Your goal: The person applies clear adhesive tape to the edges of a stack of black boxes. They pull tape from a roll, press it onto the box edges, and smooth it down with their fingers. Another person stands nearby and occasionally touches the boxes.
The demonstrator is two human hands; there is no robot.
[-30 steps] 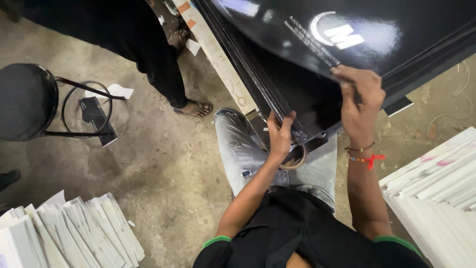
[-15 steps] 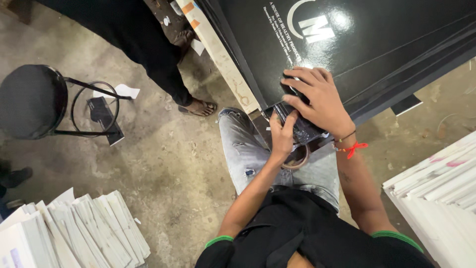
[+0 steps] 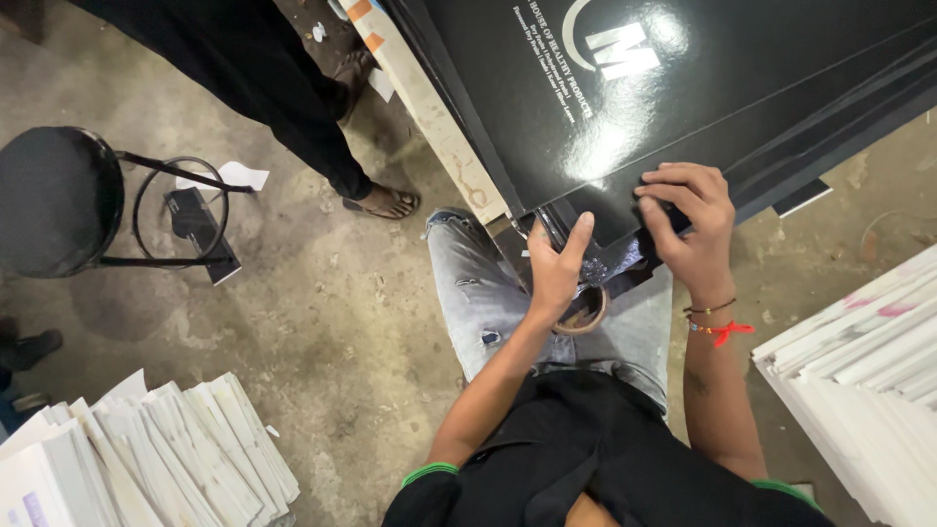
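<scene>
R hand (image 3: 688,222) has its fingers curled over the near corner of the top glossy black sheet (image 3: 722,88), pinching that corner; L hand (image 3: 558,265) lies flat w/ fingers apart against the near edge of the sheet stack (image 3: 586,256), gripping nothing. Stack sits on a bench far-right, above the knees. Roll of tape (image 3: 584,310) in the lap. Step looks like squaring/separating the top sheet; next move prob. needs a firm corner pinch while L steadies the pile. White stacks (image 3: 146,459) near-left, stool (image 3: 59,200) at left.
</scene>
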